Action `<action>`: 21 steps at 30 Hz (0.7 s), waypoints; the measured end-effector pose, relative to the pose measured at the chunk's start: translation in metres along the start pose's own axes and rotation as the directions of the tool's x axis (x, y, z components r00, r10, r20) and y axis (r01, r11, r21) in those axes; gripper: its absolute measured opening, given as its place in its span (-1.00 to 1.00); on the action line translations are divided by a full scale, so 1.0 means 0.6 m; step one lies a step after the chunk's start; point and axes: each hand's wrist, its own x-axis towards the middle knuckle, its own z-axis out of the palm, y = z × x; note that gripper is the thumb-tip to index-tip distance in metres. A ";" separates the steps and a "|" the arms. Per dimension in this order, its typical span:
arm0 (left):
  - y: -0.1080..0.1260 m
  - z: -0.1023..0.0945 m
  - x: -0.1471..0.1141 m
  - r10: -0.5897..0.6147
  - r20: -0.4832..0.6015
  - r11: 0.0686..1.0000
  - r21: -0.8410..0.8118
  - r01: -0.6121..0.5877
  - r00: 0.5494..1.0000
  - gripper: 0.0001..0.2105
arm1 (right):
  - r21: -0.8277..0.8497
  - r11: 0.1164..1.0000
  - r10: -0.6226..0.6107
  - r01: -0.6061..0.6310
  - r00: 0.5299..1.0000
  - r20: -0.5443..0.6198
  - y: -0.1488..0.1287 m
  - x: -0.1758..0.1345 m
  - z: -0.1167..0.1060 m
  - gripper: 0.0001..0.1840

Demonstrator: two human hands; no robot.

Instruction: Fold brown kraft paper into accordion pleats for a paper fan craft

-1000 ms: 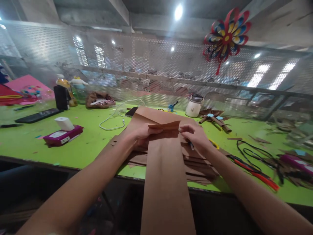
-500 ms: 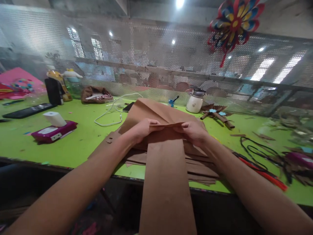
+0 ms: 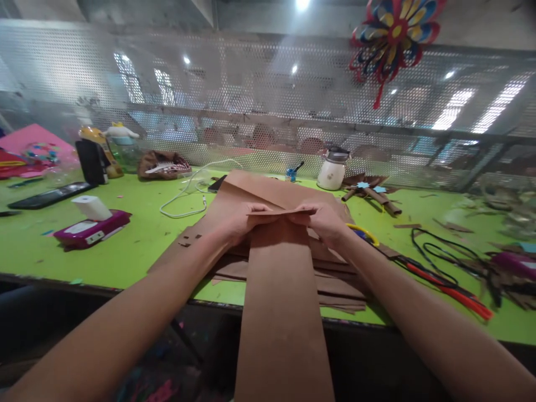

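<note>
A long strip of brown kraft paper [image 3: 282, 312] runs from my hands down over the table's front edge. Its far end is folded over into a narrow flap. My left hand [image 3: 247, 221] pinches the flap's left end, and my right hand [image 3: 320, 220] pinches its right end, with fingers tucked beneath. Under and behind both hands lies a stack of brown paper sheets [image 3: 272, 187], its layers showing towards me. Small cut holes mark the sheet beside my left forearm. The fingertips under the fold are hidden.
On the green table [image 3: 138, 240] lie a purple tissue pack [image 3: 94, 230], a white cable [image 3: 182, 212] and a black phone [image 3: 50, 195]. At the back stands a white jar [image 3: 331, 172]. To the right are a red-handled tool [image 3: 464, 301] and black cord [image 3: 435, 259]. A pinwheel [image 3: 396, 36] hangs above.
The folded flap has tipped flatter between my hands, and my right hand has moved slightly inwards to the left. Both hands keep their grip. The camera view has shifted slightly.
</note>
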 end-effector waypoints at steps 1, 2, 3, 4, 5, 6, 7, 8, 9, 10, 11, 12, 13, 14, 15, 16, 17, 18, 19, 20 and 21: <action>-0.001 0.001 0.001 0.000 -0.008 1.000 0.025 0.000 1.000 -0.73 | -0.003 1.000 0.017 -0.017 1.000 0.001 -0.002 0.000 0.002 -0.83; -0.003 0.002 0.002 -0.002 -0.020 0.999 0.051 0.003 1.000 -0.74 | -0.007 1.000 0.025 -0.025 1.000 -0.011 -0.003 0.000 0.004 -0.82; -0.004 0.003 0.003 -0.003 -0.033 0.997 0.075 0.006 0.999 -0.75 | -0.014 0.999 0.028 -0.029 0.999 -0.030 -0.005 0.000 0.006 -0.80; -0.004 0.004 0.003 -0.006 -0.045 0.995 0.096 0.010 0.999 -0.75 | -0.018 0.999 0.034 -0.035 0.998 -0.045 -0.006 -0.001 0.007 -0.79; -0.004 0.004 0.003 -0.010 -0.055 0.993 0.113 0.017 0.998 -0.75 | -0.014 0.999 0.045 -0.046 0.997 -0.056 -0.006 -0.001 0.009 -0.78; -0.004 0.004 0.002 -0.019 -0.060 0.991 0.128 0.026 0.998 -0.75 | -0.001 0.998 0.061 -0.061 0.996 -0.060 -0.005 0.000 0.010 -0.77; -0.003 0.004 0.002 -0.030 -0.059 0.989 0.142 0.038 0.998 -0.75 | 0.017 0.997 0.075 -0.074 0.996 -0.054 -0.003 0.000 0.010 -0.77; -0.002 0.003 0.001 -0.039 -0.053 0.987 0.155 0.046 0.998 -0.75 | 0.035 0.996 0.083 -0.082 0.996 -0.040 0.000 0.001 0.009 -0.77; -0.001 0.002 0.001 -0.038 -0.047 0.985 0.164 0.045 0.998 -0.75 | 0.047 0.996 0.082 -0.081 0.996 -0.025 0.002 0.003 0.008 -0.77; -0.001 0.001 0.002 -0.029 -0.045 0.985 0.169 0.036 0.999 -0.74 | 0.058 0.996 0.076 -0.075 0.997 -0.010 0.005 0.004 0.006 -0.78; -0.001 -0.001 0.003 -0.017 -0.052 0.985 0.173 0.025 0.998 -0.73 | 0.071 0.995 0.073 -0.073 0.997 0.004 0.007 0.005 0.003 -0.79; -0.002 -0.002 0.004 -0.006 -0.068 0.984 0.176 0.018 0.998 -0.71 | 0.091 0.993 0.076 -0.077 0.997 0.014 0.008 0.007 0.001 -0.79; -0.004 -0.004 0.006 0.003 -0.089 0.983 0.184 0.013 0.996 -0.69 | 0.116 0.989 0.086 -0.087 0.996 0.017 0.009 0.007 -0.002 -0.79; -0.006 -0.005 0.008 0.005 -0.105 0.981 0.192 0.015 0.994 -0.67 | 0.140 0.985 0.099 -0.101 0.995 0.016 0.008 0.007 -0.005 -0.79; -0.007 -0.005 0.009 0.000 -0.112 0.981 0.195 0.022 0.994 -0.65 | 0.159 0.981 0.110 -0.111 0.994 0.015 0.006 0.007 -0.008 -0.79; -0.008 -0.005 0.010 -0.005 -0.110 0.981 0.191 0.026 0.994 -0.63 | 0.167 0.979 0.115 -0.115 0.993 0.009 0.004 0.006 -0.011 -0.78; -0.007 -0.005 0.010 -0.004 -0.104 0.983 0.180 0.023 0.995 -0.62 | 0.160 0.981 0.114 -0.112 0.993 -0.002 0.003 0.005 -0.014 -0.78; -0.005 -0.003 0.009 0.005 -0.100 0.985 0.170 0.012 0.995 -0.62 | 0.145 0.984 0.109 -0.105 0.994 -0.019 0.001 0.004 -0.018 -0.77; -0.001 -0.002 0.008 0.019 -0.103 0.985 0.173 -0.001 0.995 -0.62 | 0.125 0.987 0.104 -0.099 0.994 -0.033 0.000 0.003 -0.021 -0.77; 0.003 0.000 0.006 0.029 -0.116 0.980 0.199 -0.005 0.993 -0.63 | 0.105 0.990 0.099 -0.093 0.994 -0.046 0.000 0.002 -0.025 -0.77; 0.009 0.003 0.003 0.031 -0.132 0.967 0.253 0.003 0.991 -0.65 | 0.091 0.992 0.097 -0.092 0.994 -0.050 0.001 0.001 -0.028 -0.77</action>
